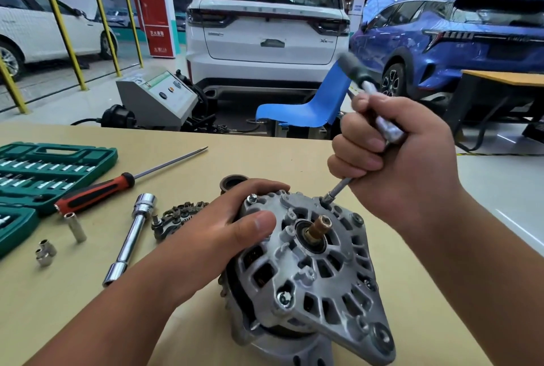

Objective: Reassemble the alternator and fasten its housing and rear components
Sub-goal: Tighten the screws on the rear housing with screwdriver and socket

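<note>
The alternator (318, 271) lies on the table (206, 156), rear face up, directly under both hands. The left hand (235, 218) grips its far left edge, fingers curled over the rim and thumb pressed on the face, steadying it. The right hand (397, 159) is wrapped tightly round a socket wrench (369, 87), whose tip sits on a bolt (326, 198) at the housing's top edge, just below that hand.

The 2 housing halves look joined, and at least 3 other bolts appear seated, 1 of them (284, 298) nearer the body than the left hand. So the housing fastening seems well along, with this bolt probably among the last.

The rear parts look undone: the copper-ringed shaft (319, 227) between the hands stands bare, and a dark finned part (176, 215), likely the rectifier, lies loose just left of the left hand. Further left lie a long socket tube (129, 239), a screwdriver (97, 189) and a green tool case (44, 168).
</note>
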The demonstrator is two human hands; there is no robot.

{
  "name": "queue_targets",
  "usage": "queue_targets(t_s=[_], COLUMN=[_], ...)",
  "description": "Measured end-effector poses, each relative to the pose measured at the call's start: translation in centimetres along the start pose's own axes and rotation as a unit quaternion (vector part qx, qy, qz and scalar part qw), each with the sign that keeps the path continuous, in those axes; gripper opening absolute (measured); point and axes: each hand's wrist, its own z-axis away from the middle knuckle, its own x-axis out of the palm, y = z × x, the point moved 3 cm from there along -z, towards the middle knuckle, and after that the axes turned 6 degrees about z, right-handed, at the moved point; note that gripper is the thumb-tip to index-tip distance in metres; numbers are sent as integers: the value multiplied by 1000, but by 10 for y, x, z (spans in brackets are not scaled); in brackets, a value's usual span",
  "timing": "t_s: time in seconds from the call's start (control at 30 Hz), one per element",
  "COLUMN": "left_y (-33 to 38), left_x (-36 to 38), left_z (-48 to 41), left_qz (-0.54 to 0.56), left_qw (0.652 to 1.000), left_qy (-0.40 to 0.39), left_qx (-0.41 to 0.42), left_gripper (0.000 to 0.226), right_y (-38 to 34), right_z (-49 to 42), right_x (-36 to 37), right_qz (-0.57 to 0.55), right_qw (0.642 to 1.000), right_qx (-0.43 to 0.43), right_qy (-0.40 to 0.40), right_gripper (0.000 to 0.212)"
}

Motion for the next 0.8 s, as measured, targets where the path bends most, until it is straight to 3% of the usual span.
queue_targets(t_s=[0.07, 0.17, 0.23, 0.3, 0.47, 0.6, 0.7, 0.8], left_y=[0, 2, 3, 3, 5, 8, 8, 7], left_x=[1, 1, 1, 2, 3, 4, 4, 3], left_z=[1, 1, 0, 0, 1, 3, 3, 3], left_qz=[4, -4, 1, 14, 11, 5, 1, 2], left_qw=[1000, 1000, 1000, 1000, 1000, 1000, 1000, 1000], left_qy=[0, 5, 6, 3, 4, 4, 7, 10], left_qx=[-4, -3, -2, -2, 0, -1, 2, 2], left_gripper=[89, 77, 72, 81, 92, 92, 87, 93], right_y=[-3, -2, 0, 4, 5, 1, 4, 8], right_z=[1, 8, 14, 15, 8, -1, -3, 2], right_x=[0, 5, 12, 16, 10, -5, -9, 3], right_qz=[30, 85, 143, 185, 79, -37, -61, -27], right_qw=[990, 947, 914, 904, 953, 995, 995, 981], right_qx=[39, 68, 71, 50, 33, 19, 0, -56], right_qy=[-132, -303, -372, -382, -290, -88, 84, 181], right_gripper=[10, 24, 28, 30, 32, 12, 19, 24])
